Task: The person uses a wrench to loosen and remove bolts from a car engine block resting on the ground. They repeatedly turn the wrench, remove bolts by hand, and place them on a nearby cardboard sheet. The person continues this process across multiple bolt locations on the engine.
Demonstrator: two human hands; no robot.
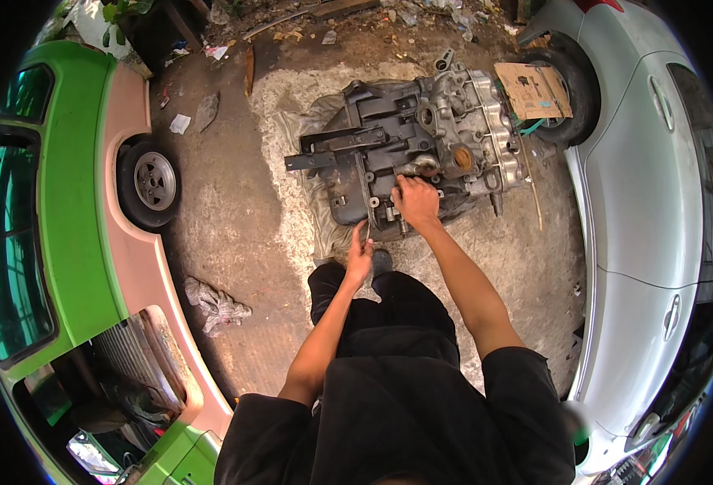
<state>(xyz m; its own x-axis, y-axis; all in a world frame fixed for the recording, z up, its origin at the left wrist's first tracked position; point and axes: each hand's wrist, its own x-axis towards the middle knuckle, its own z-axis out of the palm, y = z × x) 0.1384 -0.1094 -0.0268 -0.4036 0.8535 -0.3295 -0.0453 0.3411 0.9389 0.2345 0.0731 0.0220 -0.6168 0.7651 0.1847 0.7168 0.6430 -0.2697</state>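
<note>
Right hand (418, 202): fingers bent downward over the near part of a large engine assembly of dark grey and silver metal (409, 145). The hand rested on it with the fingers curled; I could not tell whether they were grasping a part. Left hand (359, 257): lower and to the left, fingertips at the engine's near edge, thumb and fingers close together. Whether anything was pinched between them I could not tell.

The engine lay in front of the person, on a crumpled greyish cloth (324, 217) spread over stained concrete ground (235, 186). Its left half was dark, crossed by a flat black metal bar (312, 161) that stuck out leftward; its right half was bare silver metal, with a round orange-brown disc (463, 158) set in it.

Farther right, a tan rectangular board (532, 90) overlapped the black tyre (586, 105) of a silver car (643, 202). Left side: a green and dull pink car body (77, 202) with a grey-rimmed wheel (153, 184). A crumpled pale patterned rag (215, 307) lay nearer, beside that body. Far side: scattered litter and a small white scrap (180, 124).
</note>
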